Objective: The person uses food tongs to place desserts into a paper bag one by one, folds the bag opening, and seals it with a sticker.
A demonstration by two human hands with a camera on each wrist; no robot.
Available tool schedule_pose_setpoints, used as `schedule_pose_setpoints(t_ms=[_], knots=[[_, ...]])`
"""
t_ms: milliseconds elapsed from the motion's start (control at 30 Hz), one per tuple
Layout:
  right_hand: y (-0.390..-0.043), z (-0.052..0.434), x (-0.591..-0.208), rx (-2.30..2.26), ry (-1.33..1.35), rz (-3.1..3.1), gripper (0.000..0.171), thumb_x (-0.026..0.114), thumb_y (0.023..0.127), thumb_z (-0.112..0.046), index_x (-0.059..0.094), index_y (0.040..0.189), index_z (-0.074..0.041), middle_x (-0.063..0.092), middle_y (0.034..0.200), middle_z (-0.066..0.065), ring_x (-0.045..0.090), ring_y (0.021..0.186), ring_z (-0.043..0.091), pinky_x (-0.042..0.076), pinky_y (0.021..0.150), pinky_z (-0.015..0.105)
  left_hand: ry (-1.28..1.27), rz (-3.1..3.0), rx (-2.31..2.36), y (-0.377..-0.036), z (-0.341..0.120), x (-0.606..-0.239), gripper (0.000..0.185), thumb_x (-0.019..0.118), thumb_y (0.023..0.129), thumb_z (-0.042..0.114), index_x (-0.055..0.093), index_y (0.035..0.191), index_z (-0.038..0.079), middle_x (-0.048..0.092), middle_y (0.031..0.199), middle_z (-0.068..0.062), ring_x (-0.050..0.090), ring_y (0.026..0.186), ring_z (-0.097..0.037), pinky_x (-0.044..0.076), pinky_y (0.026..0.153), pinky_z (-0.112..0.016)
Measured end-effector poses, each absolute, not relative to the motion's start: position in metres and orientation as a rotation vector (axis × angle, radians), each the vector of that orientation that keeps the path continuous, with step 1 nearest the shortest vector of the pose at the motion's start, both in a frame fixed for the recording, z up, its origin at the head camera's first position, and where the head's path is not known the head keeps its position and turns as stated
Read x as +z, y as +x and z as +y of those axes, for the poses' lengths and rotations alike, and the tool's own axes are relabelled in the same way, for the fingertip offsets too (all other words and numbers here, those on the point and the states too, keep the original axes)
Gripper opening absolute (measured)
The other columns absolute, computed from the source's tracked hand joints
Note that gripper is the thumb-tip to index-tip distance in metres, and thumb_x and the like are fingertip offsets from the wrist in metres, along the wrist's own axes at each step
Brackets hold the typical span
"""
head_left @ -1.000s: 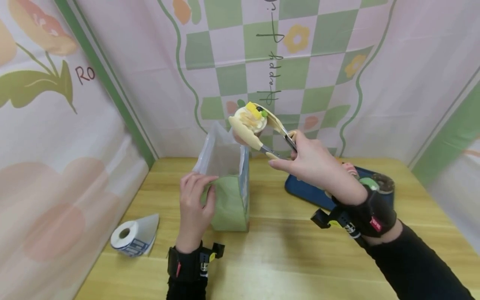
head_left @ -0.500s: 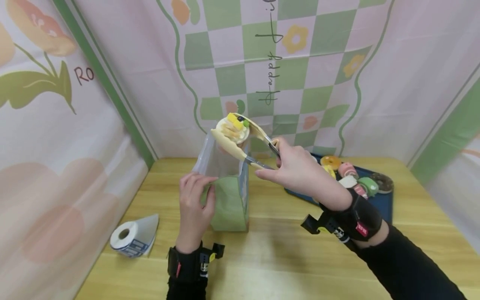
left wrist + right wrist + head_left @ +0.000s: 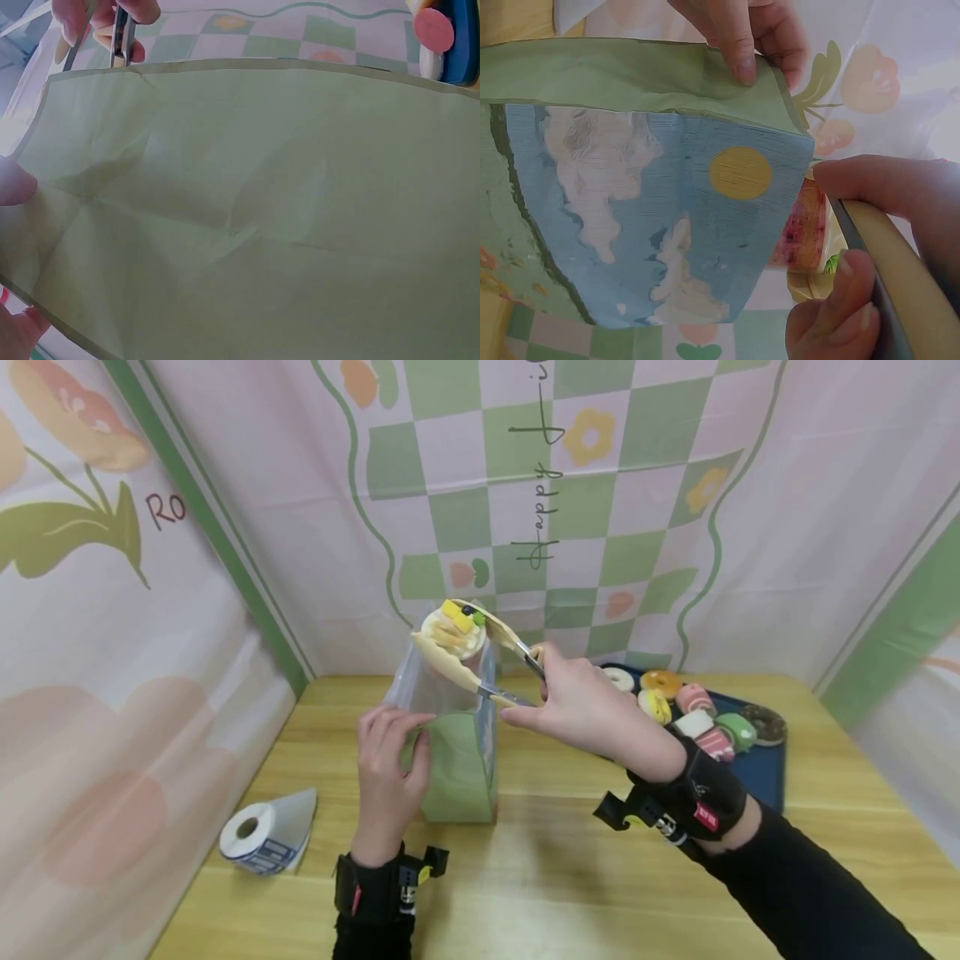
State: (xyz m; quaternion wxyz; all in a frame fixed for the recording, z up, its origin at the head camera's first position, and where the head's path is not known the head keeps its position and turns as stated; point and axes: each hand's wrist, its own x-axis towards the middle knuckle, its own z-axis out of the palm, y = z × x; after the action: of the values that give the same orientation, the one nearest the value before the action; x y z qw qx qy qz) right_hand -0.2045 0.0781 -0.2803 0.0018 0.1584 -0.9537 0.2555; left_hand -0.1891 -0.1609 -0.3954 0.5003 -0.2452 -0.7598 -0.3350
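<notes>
Cupcake over the open bag, tongs closed on it.

We are holding cream tongs (image 3: pixel 501 653) in our right hand (image 3: pixel 581 706), whose grip is curled tight round the handles, and the tong tips are clamping a fruit-topped cupcake (image 3: pixel 454 631) just above the mouth of the green paper bag (image 3: pixel 456 752). Our left hand (image 3: pixel 386 772) is pinching the bag's near wall at 9 o'clock, keeping it upright on the desk (image 3: pixel 570 877). At 3 o'clock the blue tray (image 3: pixel 765 768) is carrying doughnuts and small cakes; a label roll (image 3: pixel 258 839) is lying at 8 o'clock. We judge the bagging step is under way: next calls for lowering the cupcake inside, upright, before easing the tongs apart.
</notes>
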Motion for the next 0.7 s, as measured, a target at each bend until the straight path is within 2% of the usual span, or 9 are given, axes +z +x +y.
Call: schedule_pose_setpoints(t_ms=[233,533,700], knots=[[-0.2083,0.0747,-0.2844,0.824,0.523,-2.994,0.073,0.073,0.079,-0.053,0.044,0.130,-0.010,0.060,0.076,0.005,0.056,0.058,0.017,0.043,0.050,0.030,-0.590,-1.836,-0.815,-0.1897,-0.1615,-0.3957,0.014,0.065,0.083,0.000,0.068,0.096,0.001,0.066,0.091,-0.013,0.056,0.097,-0.032,0.040,0.097,-0.044],[-0.2128,0.0722,-0.2844,0.837,0.524,-3.038,0.060,0.073,0.079,-0.052,0.048,0.116,-0.012,0.060,0.077,0.004,0.056,0.060,0.017,0.044,0.052,0.030,-0.602,-1.809,-0.819,-0.1915,-0.1620,-0.3973,0.012,0.065,0.085,0.006,0.068,0.095,0.000,0.066,0.088,-0.013,0.057,0.094,-0.033,0.041,0.096,-0.042],[-0.2146,0.0716,-0.2817,0.827,0.520,-3.058,0.066,0.073,0.078,-0.055,0.046,0.121,-0.012,0.060,0.078,0.005,0.057,0.060,0.018,0.044,0.051,0.030,-0.597,-1.815,-0.823,-0.1925,-0.1630,-0.3971,0.012,0.065,0.085,0.005,0.068,0.096,0.000,0.066,0.090,-0.013,0.057,0.095,-0.032,0.040,0.096,-0.041]])
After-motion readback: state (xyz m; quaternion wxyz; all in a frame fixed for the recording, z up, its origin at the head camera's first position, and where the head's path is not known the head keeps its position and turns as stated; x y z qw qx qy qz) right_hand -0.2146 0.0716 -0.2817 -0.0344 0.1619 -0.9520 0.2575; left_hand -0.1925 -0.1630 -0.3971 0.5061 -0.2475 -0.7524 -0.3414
